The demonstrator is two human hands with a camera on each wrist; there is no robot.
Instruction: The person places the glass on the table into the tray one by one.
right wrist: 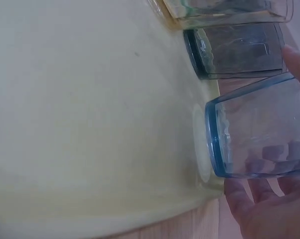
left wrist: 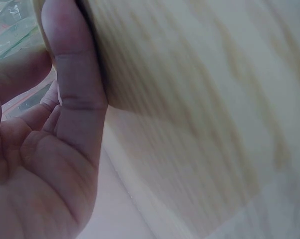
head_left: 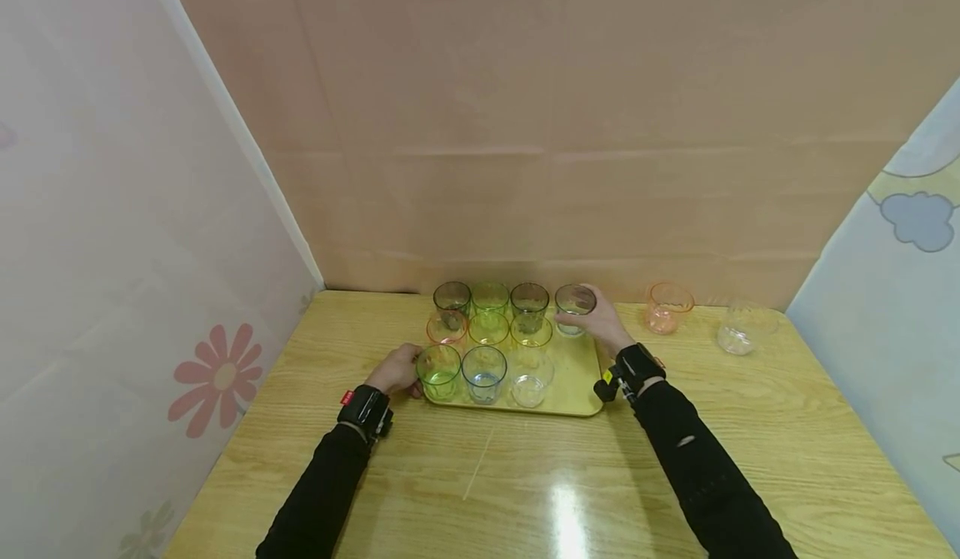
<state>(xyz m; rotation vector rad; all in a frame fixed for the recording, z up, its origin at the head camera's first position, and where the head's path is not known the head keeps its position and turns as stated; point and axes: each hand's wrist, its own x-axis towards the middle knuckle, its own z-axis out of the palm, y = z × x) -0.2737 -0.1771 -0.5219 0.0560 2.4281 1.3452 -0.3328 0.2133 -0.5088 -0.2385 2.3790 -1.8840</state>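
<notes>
Head view: a yellow tray (head_left: 577, 376) lying on the wooden worktop (head_left: 525, 476), loaded with glasses in rows. Back row: a dark glass (head_left: 452, 299), a green one (head_left: 491, 297), another dark one (head_left: 529, 301), then the pale blue glass (head_left: 575, 307) at the tray's far right corner. Right hand (head_left: 600, 319) wrapped round that pale blue glass, fingers curled about its side, base on or just above the tray, hard to tell which. Left hand (head_left: 397, 370) at the tray's left edge, just beside the front green glass (head_left: 439, 371); touching the tray rim, fingers bent, grip unclear from here. Off the tray, to the right on the worktop: an orange glass (head_left: 667, 307) and a clear glass (head_left: 738, 330), well apart from both hands.

Left wrist view: close and blurred. Left hand (left wrist: 50, 149) with fingers (left wrist: 73, 64) laid against the pale edge of the tray (left wrist: 190, 109); whether gripping or only pressing, cannot tell.

Right wrist view: pale blue glass (right wrist: 259, 132) held by fingers (right wrist: 259, 209) curled round it, fingertips showing through the wall, over the tray (right wrist: 90, 124) surface near its corner. Just beside it, a dark glass (right wrist: 239, 50).
</notes>
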